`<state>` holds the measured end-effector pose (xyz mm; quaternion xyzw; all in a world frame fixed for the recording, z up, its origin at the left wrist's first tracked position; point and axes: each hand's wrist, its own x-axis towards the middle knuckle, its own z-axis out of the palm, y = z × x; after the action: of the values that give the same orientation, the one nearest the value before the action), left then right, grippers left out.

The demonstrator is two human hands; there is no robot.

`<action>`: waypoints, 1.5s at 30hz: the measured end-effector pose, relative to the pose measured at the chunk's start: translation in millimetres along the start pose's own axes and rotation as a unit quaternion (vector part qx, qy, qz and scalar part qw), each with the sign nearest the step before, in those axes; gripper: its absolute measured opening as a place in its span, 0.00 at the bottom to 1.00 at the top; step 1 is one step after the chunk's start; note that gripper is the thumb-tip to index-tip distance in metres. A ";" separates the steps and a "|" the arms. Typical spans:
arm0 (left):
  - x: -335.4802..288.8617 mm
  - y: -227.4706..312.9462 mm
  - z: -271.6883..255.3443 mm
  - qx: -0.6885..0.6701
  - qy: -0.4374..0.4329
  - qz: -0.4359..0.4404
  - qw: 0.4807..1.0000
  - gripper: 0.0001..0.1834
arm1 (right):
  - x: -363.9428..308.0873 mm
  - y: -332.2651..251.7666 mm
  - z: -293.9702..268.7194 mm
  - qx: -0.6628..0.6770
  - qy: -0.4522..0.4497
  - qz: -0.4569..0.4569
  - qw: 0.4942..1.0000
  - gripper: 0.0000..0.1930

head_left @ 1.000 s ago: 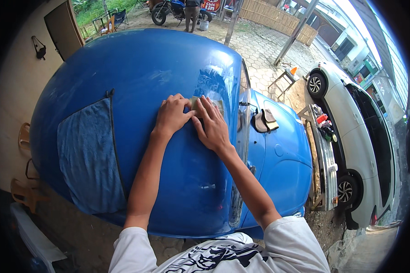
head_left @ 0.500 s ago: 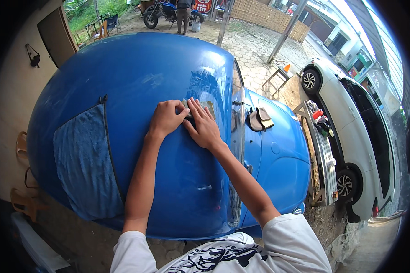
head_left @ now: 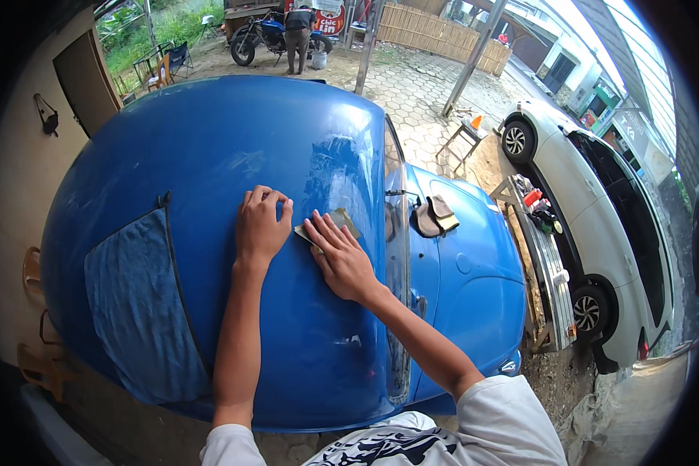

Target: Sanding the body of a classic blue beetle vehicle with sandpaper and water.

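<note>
My right hand [head_left: 343,260] lies flat with fingers stretched over a thin olive-tan sheet [head_left: 346,222], pressing it to the blue car's roof [head_left: 171,147]. The sheet's edges show around the fingers; it looks like sandpaper or thin cloth, I cannot tell which. To its left, apart from the sheet, my left hand [head_left: 261,225] rests over the roof with fingers bent in and thumb close to them. Whatever it may hold is hidden. Whitish smears and a glossy wet-looking patch [head_left: 342,167] mark the paint beyond my right hand.
A blue towel [head_left: 140,303] drapes over the roof at left. Brown-grey cloths [head_left: 436,216] lie by the windshield. At right stand a wooden bench [head_left: 547,272] with bottles and a white car [head_left: 613,233]. A person [head_left: 298,39] bends near a motorcycle [head_left: 268,35] far off.
My left hand has come away from the sheet, leftward. My right hand stays flat on the sheet, more of which now shows. The whole view has tilted slightly.
</note>
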<state>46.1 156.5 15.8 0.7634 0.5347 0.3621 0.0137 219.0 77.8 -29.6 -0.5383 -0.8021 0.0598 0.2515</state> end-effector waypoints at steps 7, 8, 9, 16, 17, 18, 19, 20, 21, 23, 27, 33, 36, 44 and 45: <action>3.9 21.4 21.3 0.051 -0.069 0.002 0.996 0.18 | 96.3 86.1 -3.2 -0.020 0.082 0.114 0.990 0.26; 0.3 17.1 22.5 0.067 -0.077 -0.003 0.995 0.20 | 93.6 86.1 1.3 -0.022 0.075 0.093 0.993 0.26; -5.6 10.0 18.1 0.075 -0.083 -0.011 0.994 0.20 | 78.7 69.3 5.2 0.017 0.039 0.069 0.997 0.26; 2.1 21.1 25.6 0.173 -0.126 -0.011 0.977 0.26 | 93.6 94.2 -23.2 0.041 0.019 0.038 0.998 0.26; 4.7 28.7 35.0 0.180 -0.116 0.001 0.977 0.26 | 124.5 121.8 -23.3 0.028 0.048 0.040 0.998 0.26; 3.3 28.8 38.2 0.180 -0.121 -0.003 0.976 0.26 | 132.2 126.7 -15.2 0.030 0.041 0.042 0.998 0.26; 1.5 25.7 36.2 0.185 -0.122 0.002 0.975 0.26 | 138.0 125.0 -6.8 0.013 0.048 0.043 0.998 0.26; -1.3 19.1 32.9 0.192 -0.122 0.007 0.974 0.26 | 142.0 119.3 -0.2 -0.004 0.056 0.044 0.997 0.26; -8.8 5.5 24.0 0.202 -0.108 0.001 0.973 0.26 | 123.1 91.2 8.0 0.038 0.047 0.008 0.998 0.26; -13.4 4.4 16.2 0.225 -0.118 -0.017 0.967 0.26 | 57.9 47.3 2.3 0.054 0.009 0.004 0.998 0.26; -4.1 28.8 30.7 0.231 -0.121 -0.019 0.965 0.27 | 97.1 104.6 -14.0 0.021 0.044 0.018 0.999 0.26; -10.7 11.8 20.6 0.235 -0.130 -0.027 0.963 0.28 | 118.1 84.2 12.5 0.055 0.048 0.008 0.997 0.25; -13.8 16.8 22.1 0.243 -0.123 -0.034 0.962 0.28 | 35.4 43.5 -14.3 0.081 -0.028 0.020 0.996 0.25; -6.7 13.6 19.8 0.248 -0.136 -0.067 0.957 0.28 | 135.5 109.6 10.1 0.030 0.047 0.021 0.998 0.26; -11.5 8.4 10.1 0.256 -0.136 -0.097 0.952 0.28 | 92.0 68.7 11.0 0.046 0.018 -0.015 0.999 0.26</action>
<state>56.7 147.1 5.7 0.7279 0.6737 0.1030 -0.0749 244.1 190.3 -33.1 -0.5152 -0.8016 0.0833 0.2916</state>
